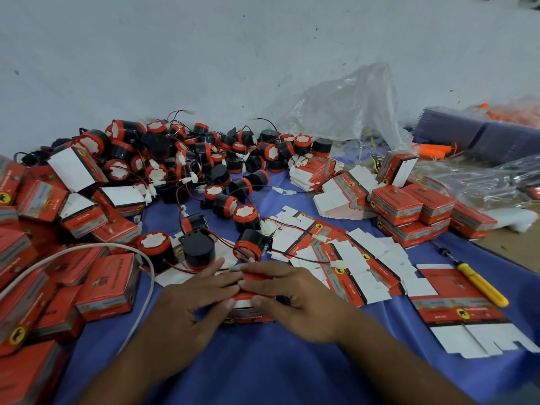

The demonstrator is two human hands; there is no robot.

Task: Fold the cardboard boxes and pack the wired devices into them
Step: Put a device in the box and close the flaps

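Gripping red cardboard box point(248, 318) between left hand point(190, 299) and right hand point(295, 299), fingers curled over its top, thumbs pressing its white flap, loose wired devices point(199, 251) just beyond the fingertips.

Before you, a pale, scuffed wall point(204, 54) rises behind the work surface. A blue cloth point(248, 361) covers it, and a bare brown surface point(517, 247) shows at your right.

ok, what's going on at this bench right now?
One person is packing by hand. The left hand and right hand both grip a small red carton on the blue cloth, apparently closing its flaps. Loose black-and-red wired devices are piled behind, flat unfolded cartons lie to the right, and closed boxes are stacked on the left.
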